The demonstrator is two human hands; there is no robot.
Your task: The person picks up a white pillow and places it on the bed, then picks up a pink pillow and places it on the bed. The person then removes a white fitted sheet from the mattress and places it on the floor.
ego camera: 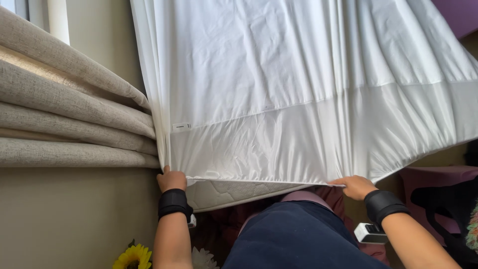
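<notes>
**Pulling the white sheet over the mattress end**

Holding the hem of the white fitted sheet [298,89], both hands work at the near end of the mattress [234,192]. The left hand [171,179] pinches the hem at the corner next to the beige curtain [69,119], with its grip closed on the cloth. The right hand [356,187] grips the same hem farther along, fingers closed on the edge too. Each wrist has a black band.

The sheet already lies over the top of the mattress and hangs down its side, though it is wrinkly. The job looks partly done. The hem is not yet tucked under, since a strip of quilted mattress shows bare below it between the two hands. The near corner looks like it needs the sheet pulled down and under. The far corners are out of view, so I cannot tell if they are covered.

A yellow flower [133,256] sits low by the wall.
</notes>
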